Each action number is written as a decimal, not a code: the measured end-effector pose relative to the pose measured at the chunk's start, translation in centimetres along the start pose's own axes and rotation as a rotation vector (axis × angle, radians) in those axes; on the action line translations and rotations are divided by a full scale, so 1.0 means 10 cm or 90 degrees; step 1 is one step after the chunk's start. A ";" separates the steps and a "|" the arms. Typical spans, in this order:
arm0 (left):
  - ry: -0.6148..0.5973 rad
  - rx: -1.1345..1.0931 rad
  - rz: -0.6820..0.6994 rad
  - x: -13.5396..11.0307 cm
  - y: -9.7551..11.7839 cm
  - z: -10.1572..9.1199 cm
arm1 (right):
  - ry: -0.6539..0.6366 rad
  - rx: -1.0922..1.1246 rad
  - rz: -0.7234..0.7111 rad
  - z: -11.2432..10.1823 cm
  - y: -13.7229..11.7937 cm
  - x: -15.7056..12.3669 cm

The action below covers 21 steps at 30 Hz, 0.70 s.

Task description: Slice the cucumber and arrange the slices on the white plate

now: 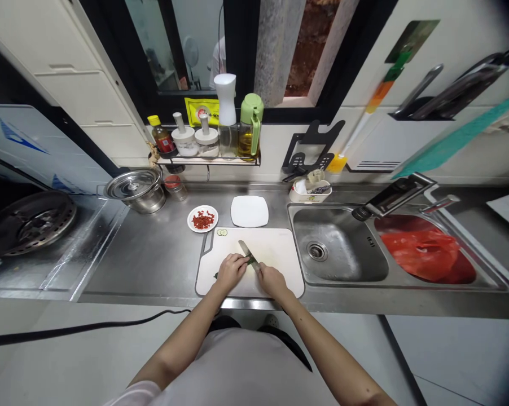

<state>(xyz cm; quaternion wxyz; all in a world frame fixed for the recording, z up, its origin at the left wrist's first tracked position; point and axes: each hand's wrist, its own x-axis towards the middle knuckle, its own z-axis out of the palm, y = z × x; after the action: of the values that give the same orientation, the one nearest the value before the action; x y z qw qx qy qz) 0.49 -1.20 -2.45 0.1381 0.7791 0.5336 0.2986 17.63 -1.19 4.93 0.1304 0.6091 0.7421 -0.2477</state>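
My right hand is closed around the handle of a kitchen knife, whose blade points up and left over the white cutting board. My left hand is closed over a dark green cucumber, fingertips close beside the blade. Most of the cucumber is hidden under that hand; a dark tip shows at its left. Pale green cucumber slices lie at the board's upper left corner. Just behind the board are a white square plate and a round plate bearing chopped red pieces.
A double sink with a faucet adjoins the board's right side; a red plastic bag sits in its far basin. Leftward stand a lidded steel pot and a wok. A wall rack carries seasoning bottles.
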 end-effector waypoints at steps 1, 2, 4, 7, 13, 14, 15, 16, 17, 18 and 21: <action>-0.002 0.000 -0.004 0.00 0.01 -0.01 | 0.002 -0.002 -0.001 -0.01 0.00 0.00; -0.004 0.000 -0.008 0.01 0.01 -0.02 | 0.006 -0.004 0.000 -0.02 0.00 -0.01; -0.005 0.001 -0.015 0.01 0.02 -0.03 | 0.016 -0.010 0.008 -0.03 0.01 -0.02; -0.001 0.001 -0.024 0.01 0.02 -0.03 | 0.040 -0.024 0.033 -0.04 0.04 -0.05; 0.015 0.019 -0.048 -0.02 0.04 -0.03 | 0.131 -0.064 0.042 -0.04 0.17 -0.09; 0.018 0.024 -0.050 -0.03 0.05 -0.03 | 0.144 -0.063 0.042 -0.03 0.19 -0.09; 0.022 0.029 -0.051 -0.03 0.07 -0.04 | 0.154 -0.062 0.044 -0.03 0.21 -0.09; 0.026 0.030 -0.052 -0.04 0.08 -0.05 | 0.163 -0.061 0.045 -0.02 0.22 -0.09; 0.029 0.030 -0.054 -0.04 0.09 -0.06 | 0.170 -0.060 0.046 -0.01 0.23 -0.09; 0.034 0.027 -0.058 -0.05 0.11 -0.07 | 0.176 -0.060 0.046 -0.01 0.24 -0.09; 0.077 0.009 -0.105 -0.06 0.12 -0.10 | 0.189 -0.066 0.046 0.00 0.25 -0.08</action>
<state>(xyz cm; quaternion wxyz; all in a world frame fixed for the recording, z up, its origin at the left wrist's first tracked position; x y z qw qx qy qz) 0.69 -2.32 -1.21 0.1244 0.7141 0.6055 0.3286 20.25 -1.54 4.86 0.0595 0.6578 0.7425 -0.1113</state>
